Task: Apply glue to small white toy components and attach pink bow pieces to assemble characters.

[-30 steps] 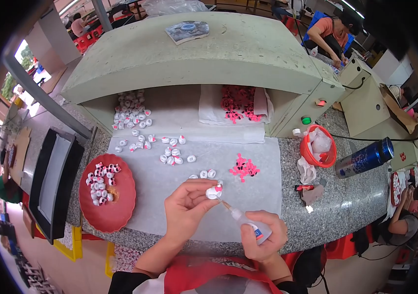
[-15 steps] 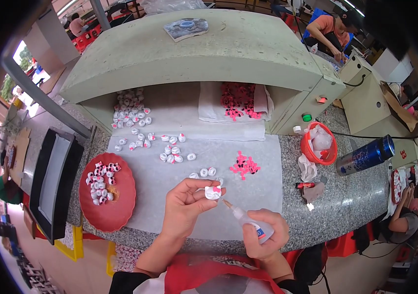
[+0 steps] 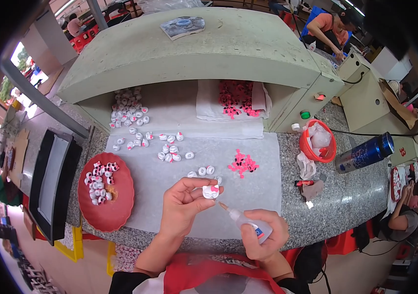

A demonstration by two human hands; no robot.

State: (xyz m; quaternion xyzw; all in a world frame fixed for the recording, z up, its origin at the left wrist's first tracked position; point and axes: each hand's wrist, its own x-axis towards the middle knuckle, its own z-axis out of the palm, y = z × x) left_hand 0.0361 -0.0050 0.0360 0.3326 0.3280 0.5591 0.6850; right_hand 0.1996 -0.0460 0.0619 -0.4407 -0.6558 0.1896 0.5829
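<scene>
The held rounded piece [image 3: 211, 191] is white with a pink patch; the squeeze bottle [image 3: 238, 217] is translucent white, its label blue and white, its nozzle [image 3: 224, 206] brownish. The flat cutouts [image 3: 241, 165] are hot pink, some marked black. The scalloped dish [image 3: 106, 214] is dull red, the paper sheet [image 3: 145, 196] white, the desk [image 3: 351, 198] speckled grey. The cabinet [image 3: 194, 56] is pale grey-green, its round button [image 3: 305, 115] green. The basket [image 3: 333, 147] is orange-red, the flask [image 3: 382, 146] dark blue and patterned.

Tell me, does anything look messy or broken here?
No spill shows near the squeeze bottle in the right hand. The pale cabinet has dark scuffs on top, and the red plate has a yellowish patch.
</scene>
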